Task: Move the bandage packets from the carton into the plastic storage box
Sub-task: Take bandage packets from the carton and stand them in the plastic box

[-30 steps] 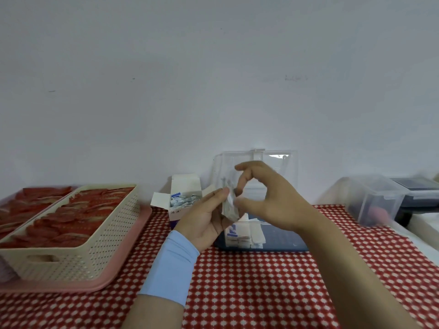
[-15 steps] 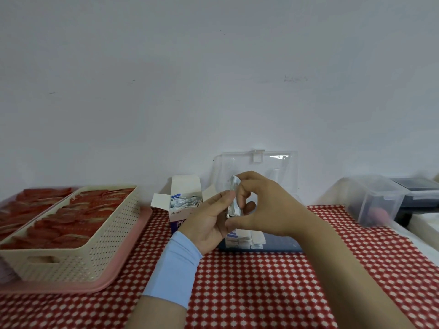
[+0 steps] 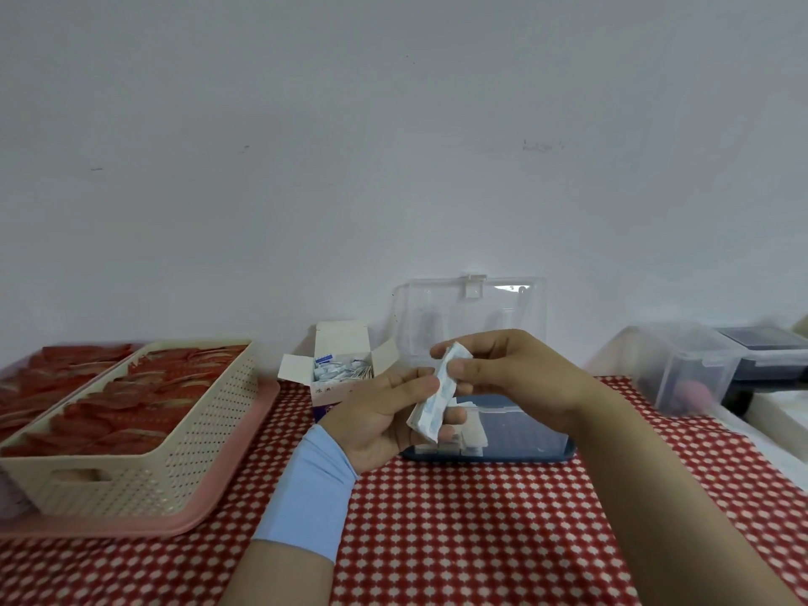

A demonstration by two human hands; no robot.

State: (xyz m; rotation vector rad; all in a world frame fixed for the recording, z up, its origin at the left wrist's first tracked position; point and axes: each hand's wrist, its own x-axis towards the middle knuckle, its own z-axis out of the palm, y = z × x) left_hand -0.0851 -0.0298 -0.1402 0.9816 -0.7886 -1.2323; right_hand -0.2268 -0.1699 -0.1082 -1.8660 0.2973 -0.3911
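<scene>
Thin white-and-blue stack of bandage packets (image 3: 433,400), pinched at its top by the right hand (image 3: 516,373) and gripped below by the curled left hand (image 3: 380,417), just in front of the clear, blue-based plastic storage box (image 3: 538,430). Packets could be scattered if either grip is eased early.

Background. A plain pale wall (image 3: 393,124) fills the upper half of my view, evenly lit, with a faint scuff (image 3: 542,146) right of centre and small dark specks (image 3: 246,146) to the left. Below it lies a table under a red cloth (image 3: 481,527) patterned with white diamonds. To my left, a cream perforated basket (image 3: 183,457) full of red sachets (image 3: 144,400) stands on a pink tray (image 3: 245,487); more red sachets lie beyond it at the edge. To my far right, a clear plastic tub (image 3: 686,369) sits just beside a dark, blurred device (image 3: 769,356).
</scene>
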